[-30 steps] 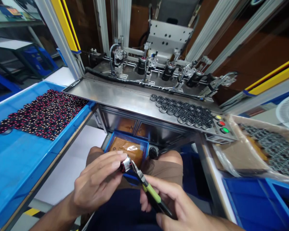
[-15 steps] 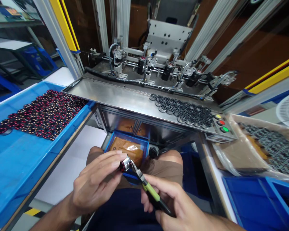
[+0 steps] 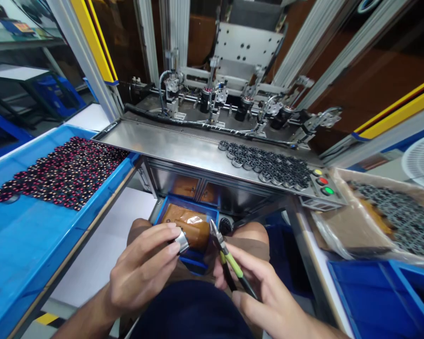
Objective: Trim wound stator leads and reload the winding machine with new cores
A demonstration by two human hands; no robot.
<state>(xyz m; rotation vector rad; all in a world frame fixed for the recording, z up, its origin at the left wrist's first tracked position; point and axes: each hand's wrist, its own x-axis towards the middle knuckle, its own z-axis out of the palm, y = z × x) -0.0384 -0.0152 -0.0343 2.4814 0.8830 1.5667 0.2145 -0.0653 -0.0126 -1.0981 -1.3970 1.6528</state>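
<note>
Between the thumb and fingers of my left hand (image 3: pixel 146 263) is a small round metal-sided part, a motor stator by its look (image 3: pixel 182 241), held over my lap. My right hand (image 3: pixel 256 282) grips a pair of cutting pliers (image 3: pixel 229 261) with green and black handles. The pliers' jaws point up and away from me, apart from the part and to its right. Below both hands sits a blue bin (image 3: pixel 215 219) with a brown plastic-wrapped packet (image 3: pixel 191 226) in it.
To the left, a blue tray (image 3: pixel 24 240) holds many red-and-black round parts (image 3: pixel 67 169). Ahead, grey round parts (image 3: pixel 268 162) stand on a metal shelf (image 3: pixel 162 141) before a machine (image 3: pixel 243 108). On the right are buttons (image 3: pixel 323 181), a lined carton (image 3: pixel 356 230) and blue bins (image 3: pixel 367 292).
The pliers have moved off the part, to the right and upward, and their handles have spread. My left hand has turned the part so its metal side faces me more.
</note>
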